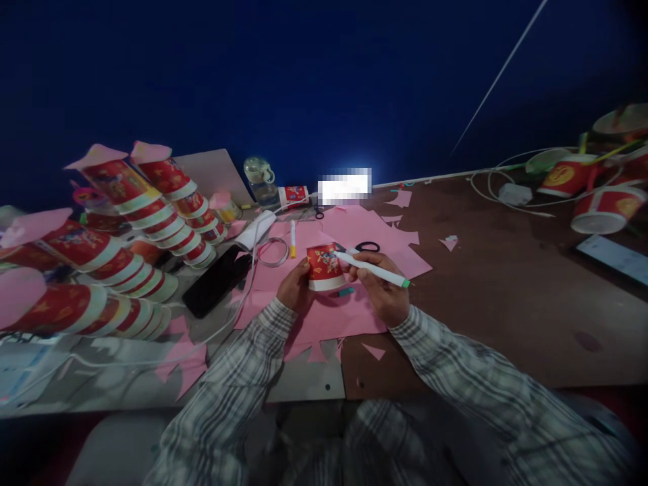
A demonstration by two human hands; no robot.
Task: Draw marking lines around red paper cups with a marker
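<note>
My left hand point(295, 285) grips the left side of a red paper cup point(324, 265), which is upside down with its white rim at the bottom. A colourful print covers the cup's side. In my right hand point(387, 290) is a white marker pen point(372, 268) with a green end pointing right. The pen's other end meets or nearly meets the cup's right side; contact cannot be told. Pink paper point(349, 317) lies beneath both hands. A teal cap point(345, 292) rests on it just below the cup.
Stacked red cups point(167, 229) with pink tops crowd the left. Near them lie a black phone point(215, 283) and a white cable point(243, 304). A yellow-white marker point(293, 239), black-handled scissors point(367, 247) and a clear bottle point(260, 181) are farther back. More cups point(607, 206) lie right.
</note>
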